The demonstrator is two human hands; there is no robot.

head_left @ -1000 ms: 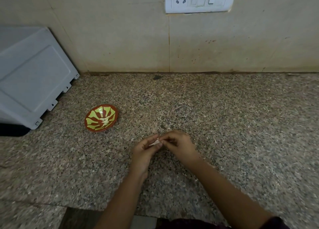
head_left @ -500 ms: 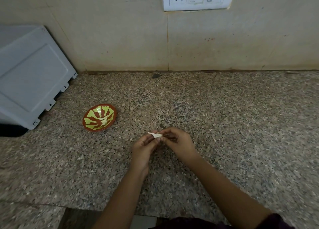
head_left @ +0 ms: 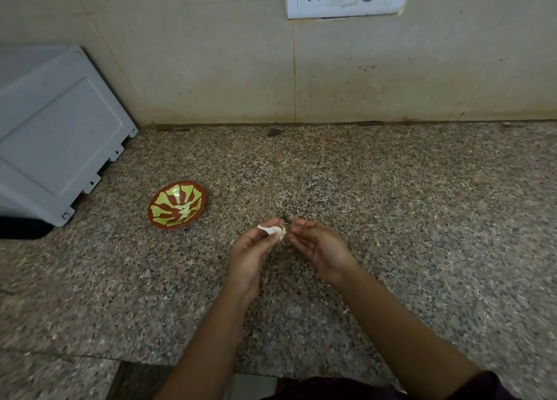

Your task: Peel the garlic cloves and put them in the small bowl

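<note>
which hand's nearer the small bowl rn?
Left. The left hand, holding the garlic clove, is right of the small bowl; the right hand is farther right.

Left hand is pinching a garlic clove at its fingertips. Right hand is hovering just beside it, palm up, fingers loosely curled, grip unclear.

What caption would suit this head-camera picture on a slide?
Left hand holds a garlic clove over the counter, right hand beside it, bowl to the left.

A speckled granite counter is carrying a small red-and-green bowl left of centre, and a grey box is sitting at its far left.
</note>
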